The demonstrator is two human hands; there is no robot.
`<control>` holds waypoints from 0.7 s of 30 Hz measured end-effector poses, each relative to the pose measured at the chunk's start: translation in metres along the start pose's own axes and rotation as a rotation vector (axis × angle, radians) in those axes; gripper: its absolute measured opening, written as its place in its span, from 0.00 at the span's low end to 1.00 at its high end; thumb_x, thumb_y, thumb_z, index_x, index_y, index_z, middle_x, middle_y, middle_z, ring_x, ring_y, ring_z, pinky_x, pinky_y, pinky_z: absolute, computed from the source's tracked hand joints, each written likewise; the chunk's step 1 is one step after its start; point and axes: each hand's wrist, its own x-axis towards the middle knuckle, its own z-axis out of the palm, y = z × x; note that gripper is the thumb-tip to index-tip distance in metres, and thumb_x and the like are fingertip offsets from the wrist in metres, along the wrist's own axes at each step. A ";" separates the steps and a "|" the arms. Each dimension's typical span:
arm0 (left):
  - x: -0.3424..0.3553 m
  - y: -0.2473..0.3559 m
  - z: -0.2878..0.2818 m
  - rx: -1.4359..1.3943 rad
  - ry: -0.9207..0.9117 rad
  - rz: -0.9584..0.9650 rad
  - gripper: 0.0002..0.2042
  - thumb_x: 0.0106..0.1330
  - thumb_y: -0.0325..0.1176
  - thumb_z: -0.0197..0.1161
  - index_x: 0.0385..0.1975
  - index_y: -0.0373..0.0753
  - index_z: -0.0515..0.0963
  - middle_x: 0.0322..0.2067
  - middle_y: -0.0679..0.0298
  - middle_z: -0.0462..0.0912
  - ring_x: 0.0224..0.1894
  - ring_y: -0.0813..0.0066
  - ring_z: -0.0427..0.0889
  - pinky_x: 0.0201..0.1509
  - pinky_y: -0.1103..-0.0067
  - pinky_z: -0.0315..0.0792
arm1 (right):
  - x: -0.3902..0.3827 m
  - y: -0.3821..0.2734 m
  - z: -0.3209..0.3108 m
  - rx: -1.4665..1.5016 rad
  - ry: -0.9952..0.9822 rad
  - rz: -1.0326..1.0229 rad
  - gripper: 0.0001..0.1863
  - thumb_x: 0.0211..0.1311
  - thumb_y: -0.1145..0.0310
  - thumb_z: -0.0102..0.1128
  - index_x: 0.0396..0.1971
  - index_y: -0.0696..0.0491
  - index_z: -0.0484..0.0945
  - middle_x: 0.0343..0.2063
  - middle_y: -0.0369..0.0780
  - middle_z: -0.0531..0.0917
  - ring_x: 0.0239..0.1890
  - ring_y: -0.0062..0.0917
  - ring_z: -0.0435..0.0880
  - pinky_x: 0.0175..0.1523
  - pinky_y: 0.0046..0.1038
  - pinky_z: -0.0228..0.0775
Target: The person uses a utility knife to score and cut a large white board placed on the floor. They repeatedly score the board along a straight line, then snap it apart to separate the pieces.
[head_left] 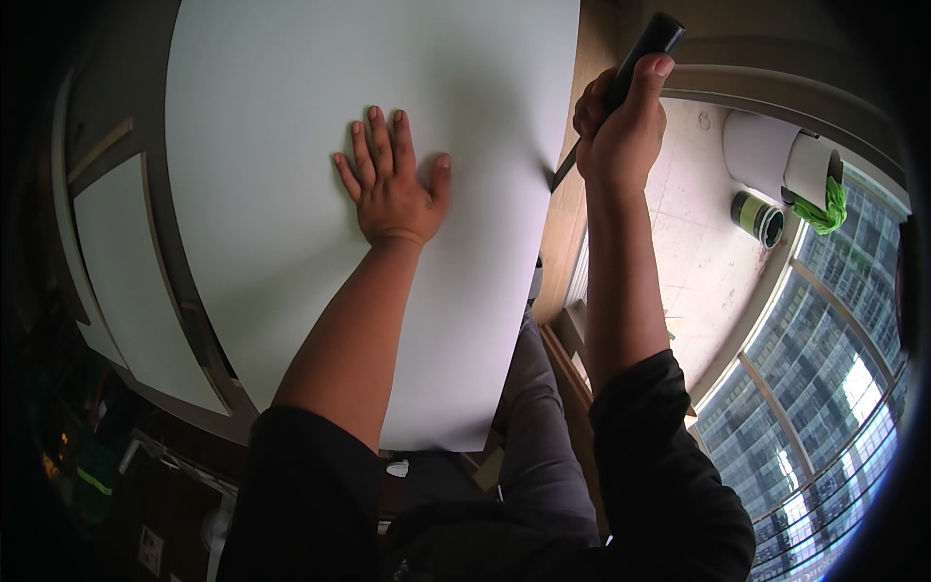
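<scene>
A large white board [281, 223] fills the middle of the view. My left hand [398, 202] lies flat on its face with the fingers spread. My right hand [626, 136] is wrapped round the thick black handle of a tool [661, 37], beside the board's right edge. Below the fist a thin dark shaft or blade slants down to that edge, and its tip appears to touch it. The frame does not show exactly what kind of tool it is.
Light wood trim [558, 267] runs along the board's right side. Beyond it, on a pale floor [684, 209], are a dark green can [754, 218], white rolls [759, 155] and a green cloth or bag [827, 207]. Tall windows [824, 330] stand at right, a panelled white door [131, 276] at left.
</scene>
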 end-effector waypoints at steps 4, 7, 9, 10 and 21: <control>0.001 0.002 0.000 0.021 -0.012 0.005 0.38 0.72 0.60 0.46 0.78 0.48 0.50 0.79 0.62 0.41 0.81 0.60 0.36 0.80 0.56 0.24 | 0.005 0.004 -0.001 0.032 0.028 0.044 0.41 0.65 0.24 0.43 0.18 0.53 0.67 0.09 0.32 0.60 0.12 0.18 0.56 0.20 0.23 0.47; 0.000 0.001 0.001 0.030 -0.017 0.000 0.38 0.72 0.60 0.46 0.78 0.47 0.49 0.79 0.62 0.41 0.81 0.60 0.35 0.80 0.55 0.24 | 0.003 0.001 -0.001 0.043 0.010 0.042 0.41 0.64 0.23 0.43 0.18 0.52 0.67 0.09 0.31 0.60 0.11 0.17 0.56 0.19 0.22 0.46; -0.001 -0.002 0.001 0.045 -0.019 -0.004 0.38 0.73 0.60 0.46 0.78 0.48 0.48 0.80 0.62 0.40 0.81 0.60 0.35 0.80 0.55 0.24 | -0.002 -0.003 -0.001 0.061 -0.011 0.000 0.41 0.64 0.23 0.44 0.18 0.52 0.67 0.10 0.31 0.61 0.11 0.17 0.56 0.19 0.22 0.46; -0.001 -0.001 0.000 0.037 -0.017 0.000 0.38 0.73 0.59 0.46 0.78 0.48 0.48 0.80 0.62 0.40 0.81 0.60 0.35 0.80 0.55 0.24 | -0.001 -0.002 -0.001 0.055 0.001 0.002 0.41 0.64 0.23 0.44 0.18 0.52 0.67 0.10 0.31 0.61 0.11 0.17 0.56 0.19 0.21 0.46; -0.001 -0.003 0.001 0.044 -0.010 0.003 0.38 0.73 0.59 0.46 0.78 0.48 0.49 0.79 0.61 0.41 0.81 0.59 0.36 0.80 0.55 0.24 | 0.004 -0.003 0.003 0.063 0.038 0.008 0.42 0.61 0.21 0.45 0.17 0.51 0.65 0.09 0.30 0.58 0.11 0.17 0.55 0.19 0.22 0.45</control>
